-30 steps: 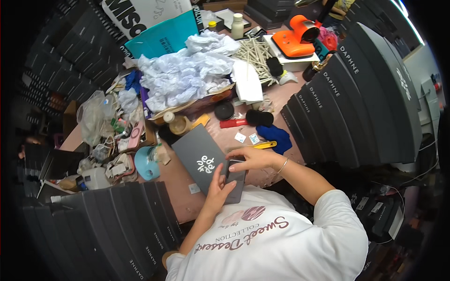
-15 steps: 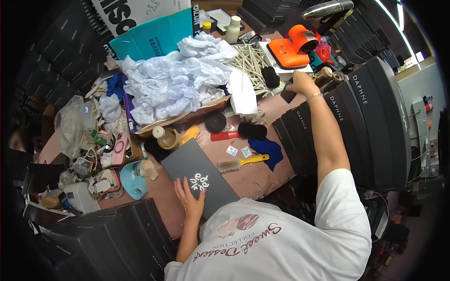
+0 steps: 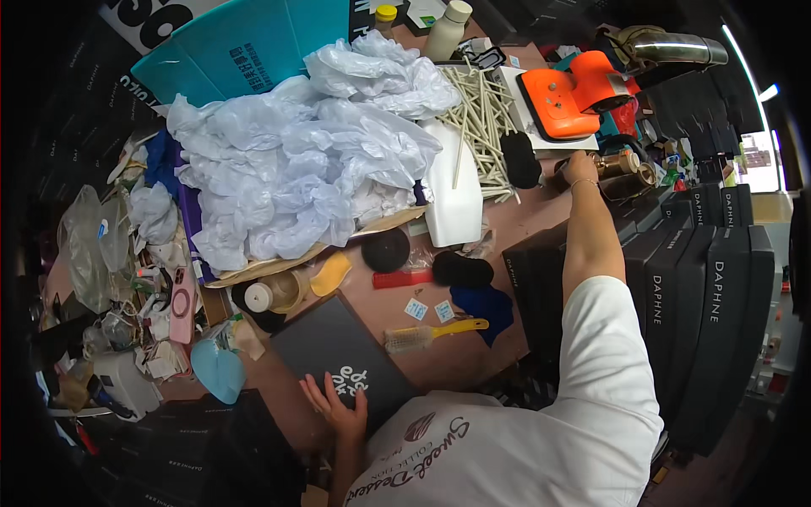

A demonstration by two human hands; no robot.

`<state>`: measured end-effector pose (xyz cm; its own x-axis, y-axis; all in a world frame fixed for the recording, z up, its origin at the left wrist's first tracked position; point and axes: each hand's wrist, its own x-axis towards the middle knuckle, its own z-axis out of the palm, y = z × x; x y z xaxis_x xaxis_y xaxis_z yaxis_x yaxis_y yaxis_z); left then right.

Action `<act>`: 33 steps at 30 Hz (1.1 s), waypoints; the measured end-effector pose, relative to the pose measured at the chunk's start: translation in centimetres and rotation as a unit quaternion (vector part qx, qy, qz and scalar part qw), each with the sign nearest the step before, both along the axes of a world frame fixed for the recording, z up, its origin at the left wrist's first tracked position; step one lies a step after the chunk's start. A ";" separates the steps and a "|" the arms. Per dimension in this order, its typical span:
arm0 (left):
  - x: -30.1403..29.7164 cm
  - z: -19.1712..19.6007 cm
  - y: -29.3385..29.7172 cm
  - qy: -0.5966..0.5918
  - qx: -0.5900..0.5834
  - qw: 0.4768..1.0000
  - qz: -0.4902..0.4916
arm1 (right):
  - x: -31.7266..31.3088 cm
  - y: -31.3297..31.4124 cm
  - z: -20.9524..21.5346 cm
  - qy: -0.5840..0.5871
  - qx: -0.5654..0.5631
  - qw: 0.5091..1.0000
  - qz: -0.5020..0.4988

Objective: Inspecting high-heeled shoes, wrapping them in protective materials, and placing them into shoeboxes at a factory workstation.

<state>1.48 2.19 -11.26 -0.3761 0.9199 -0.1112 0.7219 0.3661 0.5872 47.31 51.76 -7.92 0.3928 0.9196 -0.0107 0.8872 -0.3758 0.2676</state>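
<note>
- Left hand [image 3: 338, 410] lies on the dark box [image 3: 336, 346], near centre, fingers loosely spread, gripping nothing; probably to steady it.
- Right hand [image 3: 579, 169] is far right, beside the orange machine [image 3: 557, 97]; its fingers are hidden, so I cannot tell how open it is or what it holds.
- Crumpled paper [image 3: 270, 169] fills a carton [image 3: 189, 221], likely for tidiness.
- Right of the box: 1 yellow brush [image 3: 435, 331], 1 red comb [image 3: 401, 279], 2 white packets [image 3: 416, 308].

Your pink table [image 3: 448, 365] carries a dark grey box [image 3: 336, 345] set slantwise right before you. Beyond it, directly on the tabletop, you have a yellow-handled brush [image 3: 435, 332], its handle tip at a blue cloth [image 3: 492, 311], two small white packets [image 3: 416, 309], a red comb [image 3: 399, 280], a black pad [image 3: 463, 269] and a black disc [image 3: 386, 251].
</note>
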 end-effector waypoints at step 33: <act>-2.4 0.2 -7.8 -0.770 -0.005 0.625 0.127 | -27.1 -51.4 2.4 0.701 -0.133 0.673 0.195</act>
